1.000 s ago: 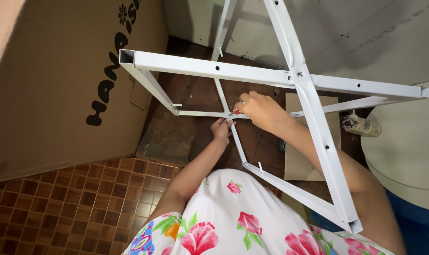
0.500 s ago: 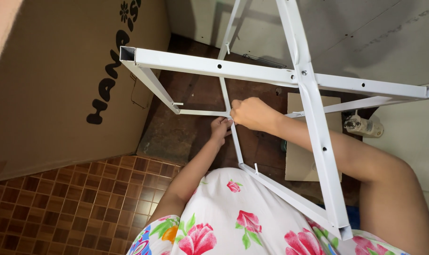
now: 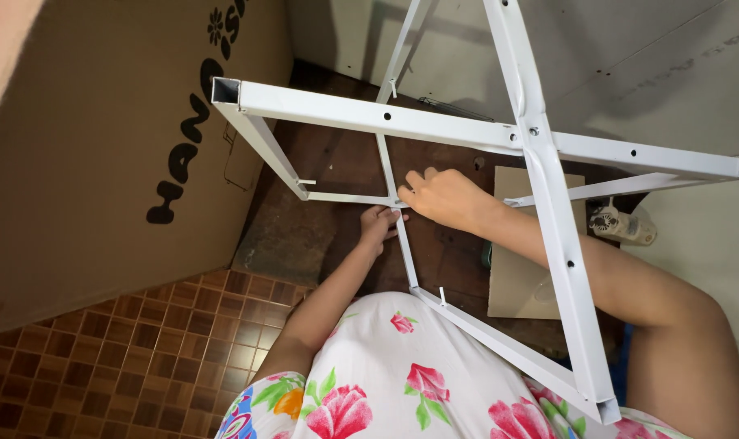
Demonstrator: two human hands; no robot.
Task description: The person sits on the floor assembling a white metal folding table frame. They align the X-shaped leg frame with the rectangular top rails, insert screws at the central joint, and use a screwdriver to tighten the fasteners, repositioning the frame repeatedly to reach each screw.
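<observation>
Brown tiled floor [image 3: 117,358] down below, with a big cardboard box [image 3: 101,154] leaning on the left. Center is a white metal frame [image 3: 386,118] of crossed bars. Left hand [image 3: 379,226] pinches the thin inner bar [image 3: 402,236] from underneath; right hand [image 3: 439,197] grips the same joint from above, hands almost touching.

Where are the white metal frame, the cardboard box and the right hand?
white metal frame [image 3: 467,130], head view, on the long horizontal bar.
cardboard box [image 3: 101,162], head view, on its plain brown side.
right hand [image 3: 443,197], head view, on the back of the hand.
</observation>
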